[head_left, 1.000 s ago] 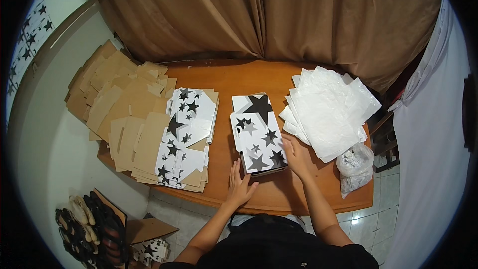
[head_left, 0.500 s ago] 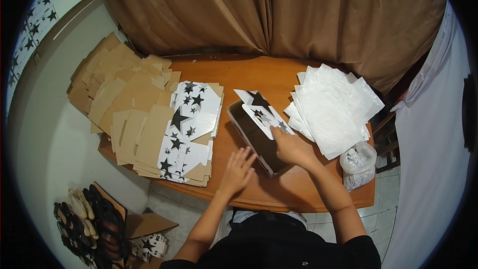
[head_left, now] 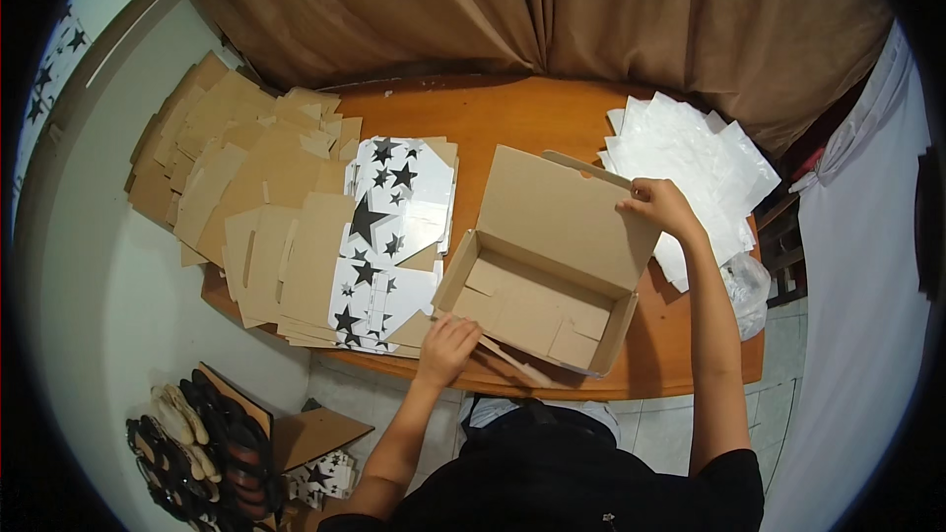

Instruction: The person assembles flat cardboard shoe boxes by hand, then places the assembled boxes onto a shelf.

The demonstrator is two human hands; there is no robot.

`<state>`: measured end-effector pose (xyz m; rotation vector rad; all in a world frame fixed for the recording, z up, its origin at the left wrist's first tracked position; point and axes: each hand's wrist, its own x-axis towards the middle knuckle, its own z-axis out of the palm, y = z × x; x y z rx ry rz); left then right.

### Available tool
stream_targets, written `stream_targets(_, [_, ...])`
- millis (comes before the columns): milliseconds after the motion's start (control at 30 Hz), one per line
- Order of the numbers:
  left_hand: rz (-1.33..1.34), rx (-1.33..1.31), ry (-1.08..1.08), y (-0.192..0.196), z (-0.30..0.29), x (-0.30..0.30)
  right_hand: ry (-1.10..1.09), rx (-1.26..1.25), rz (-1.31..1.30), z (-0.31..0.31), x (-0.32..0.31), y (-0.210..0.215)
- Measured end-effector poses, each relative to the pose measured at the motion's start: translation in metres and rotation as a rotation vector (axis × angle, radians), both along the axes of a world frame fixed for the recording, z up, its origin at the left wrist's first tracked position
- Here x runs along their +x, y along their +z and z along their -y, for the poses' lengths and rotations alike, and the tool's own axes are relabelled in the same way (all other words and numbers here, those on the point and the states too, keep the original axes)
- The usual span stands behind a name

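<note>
A cardboard box [head_left: 532, 305] with a plain brown inside sits at the table's near middle, its lid [head_left: 562, 212] raised and leaning back. My right hand [head_left: 658, 207] pinches the lid's far right corner by the tucked-in edge flap. At the near left corner, the fingers of my left hand [head_left: 449, 347] are closed over the box's edge, beside a narrow front flap [head_left: 512, 363] that slants outward. Nothing lies in the box except its folded inner tabs. Part of the front wall is hidden by the left hand.
Left on the wooden table [head_left: 443, 113] lie flat brown cardboard blanks [head_left: 266, 167] and a stack printed with black stars [head_left: 389, 236]. White paper sheets [head_left: 680, 167] and a clear plastic bag [head_left: 746, 291] are at right. Shoes [head_left: 202, 448] stand on the floor, lower left.
The box has been opened out: its lid, folded over before with the star print showing, now stands up. My right hand has moved up and right with it; my left hand shifted slightly left.
</note>
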<state>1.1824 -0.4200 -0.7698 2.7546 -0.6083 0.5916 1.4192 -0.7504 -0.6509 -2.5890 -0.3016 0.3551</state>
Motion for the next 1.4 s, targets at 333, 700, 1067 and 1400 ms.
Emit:
stream_targets(333, [-0.043, -0.28, -0.099, 0.042, -0.022, 0.019, 0.907, 0.345, 0.323, -0.125, -0.1, -0.107])
stream_targets(700, [-0.76, -0.537, 0.16, 0.002, -0.021, 0.065, 1.05, 0.0, 0.194, -0.164, -0.126, -0.191])
stream_targets(1067, [-0.691, -0.652, 0.199, -0.011, -0.022, 0.06, 1.002, -0.009, 0.231, -0.105, -0.109, -0.173])
stream_targets(1400, [-1.132, -0.069, 0.096, 0.03, -0.055, 0.035, 0.941, 0.083, 0.837, -0.173, -0.082, -0.095])
